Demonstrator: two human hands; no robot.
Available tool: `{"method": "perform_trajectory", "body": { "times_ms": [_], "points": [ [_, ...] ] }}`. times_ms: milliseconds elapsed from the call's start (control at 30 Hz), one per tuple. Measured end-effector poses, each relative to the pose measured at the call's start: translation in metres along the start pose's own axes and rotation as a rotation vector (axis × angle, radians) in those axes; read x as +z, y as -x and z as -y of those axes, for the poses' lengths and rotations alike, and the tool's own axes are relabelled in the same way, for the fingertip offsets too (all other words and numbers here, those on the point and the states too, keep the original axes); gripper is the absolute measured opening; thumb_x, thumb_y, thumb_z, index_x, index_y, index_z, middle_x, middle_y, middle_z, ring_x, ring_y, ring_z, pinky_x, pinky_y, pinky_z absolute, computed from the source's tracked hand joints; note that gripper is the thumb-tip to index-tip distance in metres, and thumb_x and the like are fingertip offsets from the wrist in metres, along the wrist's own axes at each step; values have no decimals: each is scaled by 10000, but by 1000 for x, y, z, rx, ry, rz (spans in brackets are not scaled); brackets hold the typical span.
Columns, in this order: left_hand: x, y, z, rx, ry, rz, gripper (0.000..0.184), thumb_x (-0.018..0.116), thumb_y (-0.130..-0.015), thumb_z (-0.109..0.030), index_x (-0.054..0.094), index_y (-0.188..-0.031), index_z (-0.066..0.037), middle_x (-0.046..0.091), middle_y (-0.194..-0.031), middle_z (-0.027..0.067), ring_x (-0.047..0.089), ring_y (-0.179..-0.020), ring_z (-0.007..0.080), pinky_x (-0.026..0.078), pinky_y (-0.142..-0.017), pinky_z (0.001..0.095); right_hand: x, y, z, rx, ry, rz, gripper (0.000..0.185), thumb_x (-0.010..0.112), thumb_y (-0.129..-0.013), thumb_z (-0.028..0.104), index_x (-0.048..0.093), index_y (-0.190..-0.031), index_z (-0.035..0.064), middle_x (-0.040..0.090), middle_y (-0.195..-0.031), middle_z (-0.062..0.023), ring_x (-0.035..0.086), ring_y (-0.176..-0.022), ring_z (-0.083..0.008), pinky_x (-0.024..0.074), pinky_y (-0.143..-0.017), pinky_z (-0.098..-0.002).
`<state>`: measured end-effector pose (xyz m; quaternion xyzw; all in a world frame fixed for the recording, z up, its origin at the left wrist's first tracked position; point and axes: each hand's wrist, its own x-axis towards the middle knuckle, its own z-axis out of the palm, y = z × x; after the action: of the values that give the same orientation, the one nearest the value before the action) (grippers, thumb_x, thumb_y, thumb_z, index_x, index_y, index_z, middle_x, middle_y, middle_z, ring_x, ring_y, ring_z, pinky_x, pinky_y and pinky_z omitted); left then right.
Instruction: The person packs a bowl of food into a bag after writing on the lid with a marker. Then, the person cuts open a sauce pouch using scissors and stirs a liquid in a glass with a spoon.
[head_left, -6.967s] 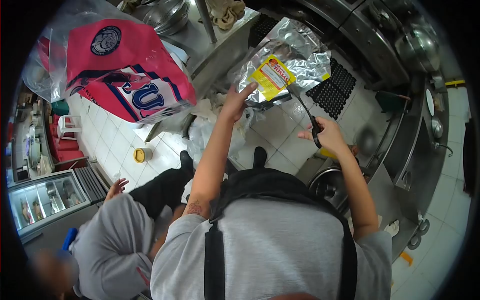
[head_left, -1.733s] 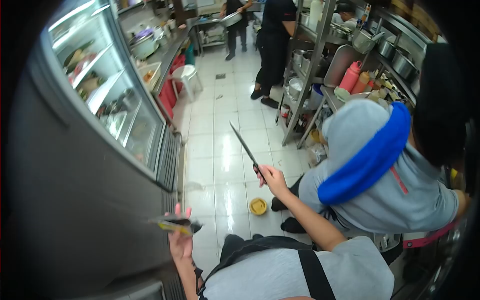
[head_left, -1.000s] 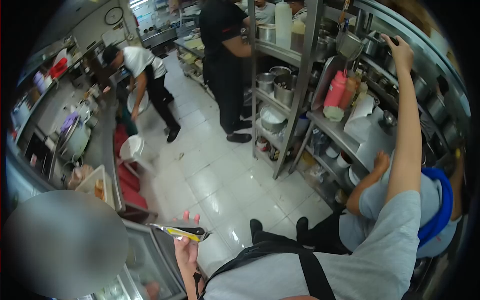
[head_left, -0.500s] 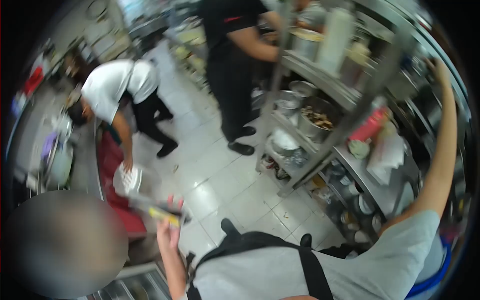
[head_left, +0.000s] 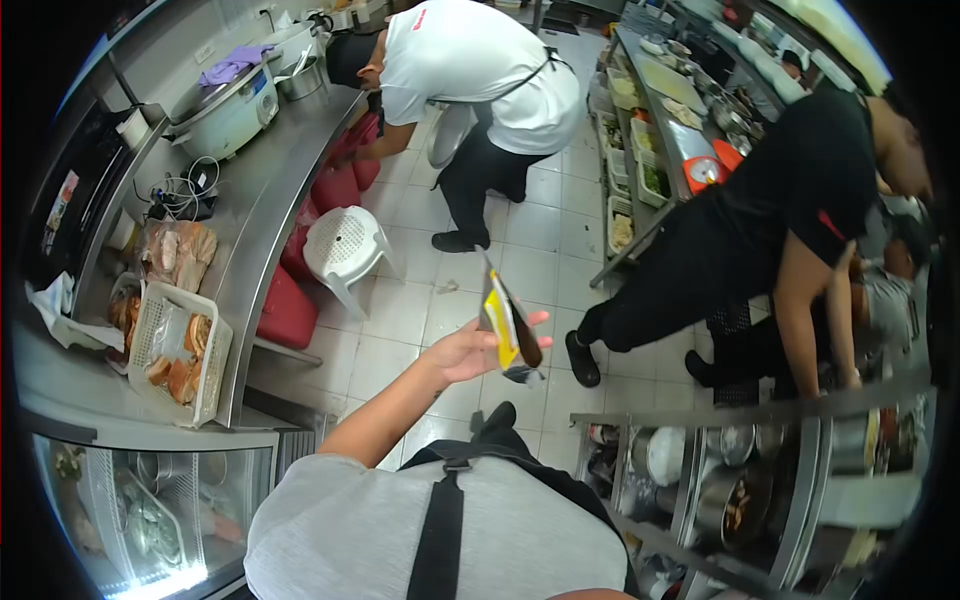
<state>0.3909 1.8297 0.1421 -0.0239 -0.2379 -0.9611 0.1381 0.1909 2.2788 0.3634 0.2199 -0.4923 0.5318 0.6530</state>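
Observation:
My left hand [head_left: 466, 352] is stretched out in front of my body with its fingers closed around a flat packet [head_left: 503, 330]. The packet is yellow, silver-grey and dark brown, held tilted above the tiled floor; its print is too small to read. My right hand is out of the picture; only a bit of bare arm shows at the bottom edge. A white plastic stool [head_left: 345, 240] stands on the floor beyond my left hand.
To the left, a steel counter [head_left: 262, 215] carries a bread basket [head_left: 205, 385] and a large cooker [head_left: 235, 115]. A person in white [head_left: 480, 60] bends near red bins [head_left: 335, 185]. At right, a person in black [head_left: 720, 245] leans over a steel shelf [head_left: 700, 412].
My view has swung right-to-left toward the counter. The packet stays in my left hand, now nearer the picture's middle. My right arm, earlier stretched toward the right-hand shelving, has left the view.

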Motion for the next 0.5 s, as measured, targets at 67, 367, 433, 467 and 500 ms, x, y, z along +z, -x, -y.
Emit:
{"method": "perform_trajectory", "body": {
  "times_ms": [67,367,433,467,500],
  "points": [
    [-17,-32,-8,14,3,20,658,730,-742,-106,460,-1314,-288,300,-1479,91,264,-1362,396,221,-1129,469,63,132,3,567,-226,432,438,519,-749,96,454,-1166,-22,561,-1098,-142,576,-944,-238,491,-841,-388],
    [-56,-67,-86,306,-24,-231,730,688,-771,-58,299,-1360,-241,259,-1480,159,301,-1353,362,312,-1088,506,286,393,106,1238,-1064,1831,1038,834,-638,62,205,-1463,90,304,-1434,-156,376,-1297,-260,414,-992,-432],
    [-81,-64,-109,354,-39,-304,719,663,-780,-27,289,-1376,-176,345,-1425,133,385,-1298,296,340,-1064,470,318,423,118,1216,-1082,1870,734,703,-758,-40,342,-1395,17,421,-1358,-162,460,-1221,-224,454,-957,-372],
    [-93,-63,-120,381,-32,-344,712,655,-781,-13,289,-1377,-145,403,-1378,121,432,-1256,269,367,-1043,449,331,451,115,1234,-1114,1929,671,680,-776,-51,375,-1372,0,454,-1332,-157,486,-1190,-212,461,-949,-356],
    [-102,-60,-132,399,-23,-386,705,647,-782,1,290,-1378,-114,461,-1331,108,480,-1214,242,394,-1021,429,344,465,124,1261,-1138,1985,610,657,-794,-62,409,-1349,-18,486,-1306,-152,511,-1160,-200,469,-940,-340]
  ]
}}
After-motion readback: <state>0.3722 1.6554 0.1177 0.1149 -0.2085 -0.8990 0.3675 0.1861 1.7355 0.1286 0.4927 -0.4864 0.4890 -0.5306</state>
